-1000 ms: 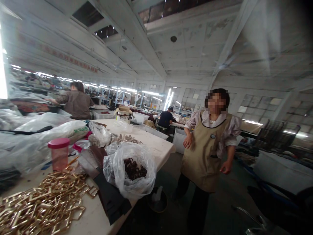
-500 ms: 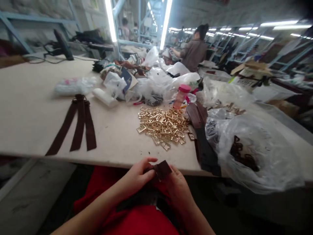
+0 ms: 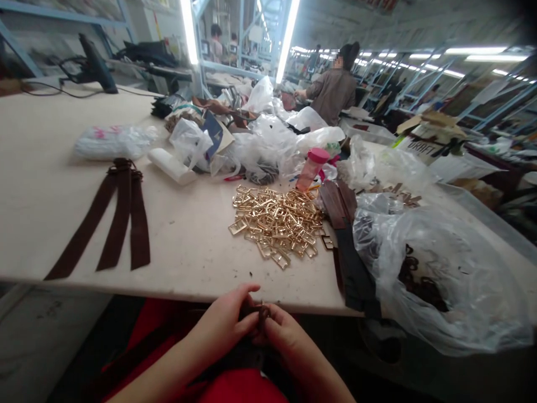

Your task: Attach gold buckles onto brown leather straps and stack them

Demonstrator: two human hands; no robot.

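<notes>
Just off the table's front edge, over my lap, my left hand (image 3: 235, 313) and my right hand (image 3: 283, 330) meet, both with fingers closed on a dark brown strap (image 3: 263, 314). A small folded end shows between the fingertips; whether a buckle is in it I cannot tell. A dark length trails down to the left across the red clothing (image 3: 142, 319). Beyond my hands lies a heap of gold buckles (image 3: 279, 221). At the left, several dark brown straps with buckled ends (image 3: 121, 218) lie fanned out. More dark straps (image 3: 352, 263) hang over the edge at the right.
A clear plastic bag (image 3: 457, 274) with brown loops (image 3: 419, 280) overhangs the right edge. Behind the heap stand a pink-lidded jar (image 3: 311, 170) and piled plastic bags (image 3: 268, 134). A white roll (image 3: 171, 166) and a wrapped packet (image 3: 113, 143) lie left. A person (image 3: 333, 84) stands farther back.
The brown strap's flat end, which stood up between my hands, is now turned down and mostly hidden by fingers. My hands have come closer together and lower. The view has shifted slightly.
</notes>
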